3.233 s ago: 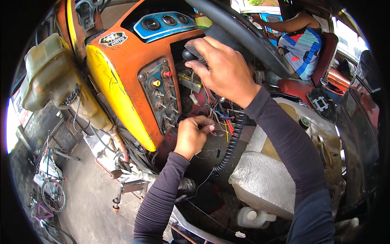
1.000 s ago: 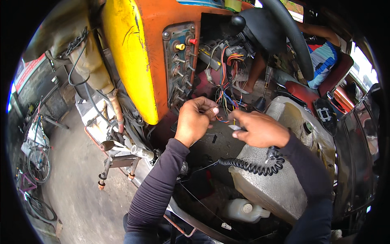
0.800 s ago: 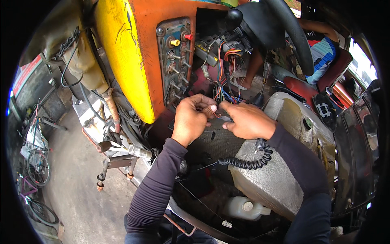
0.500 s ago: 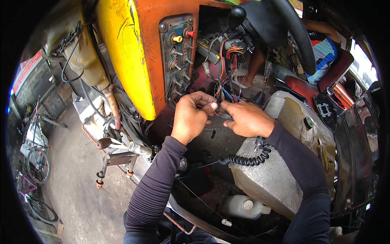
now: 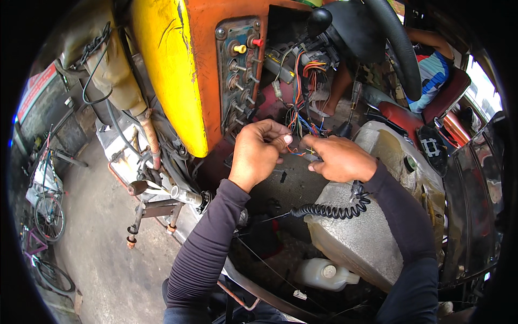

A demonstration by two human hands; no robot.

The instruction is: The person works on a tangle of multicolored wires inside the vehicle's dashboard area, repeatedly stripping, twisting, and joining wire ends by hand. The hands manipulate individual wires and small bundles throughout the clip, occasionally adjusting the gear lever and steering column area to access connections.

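My left hand (image 5: 256, 155) pinches the end of a thin orange wire (image 5: 292, 149) between thumb and fingertips. Just to its right, my right hand (image 5: 345, 160) has thumb and fingers closed on thin wires, with orange, blue and yellow strands showing in the small gap between the hands. A short grey piece shows at the right fingertips; its kind is unclear. Above both hands hangs a loose bundle of coloured wires (image 5: 302, 114), coming down from connectors under the steering column. Below my right wrist lies a black coiled cord (image 5: 334, 211).
A switch panel (image 5: 237, 81) with toggles is set in the orange-and-yellow body at left. The steering wheel (image 5: 402, 46) is at upper right, near a seated person (image 5: 431, 75). A silvery cover (image 5: 367, 216) and a white jug (image 5: 328, 273) lie below. Bicycles (image 5: 49, 213) stand far left.
My right hand has moved slightly right, away from the left, widening the gap and baring more of the wires. My left hand stays nearly in place, still pinching.
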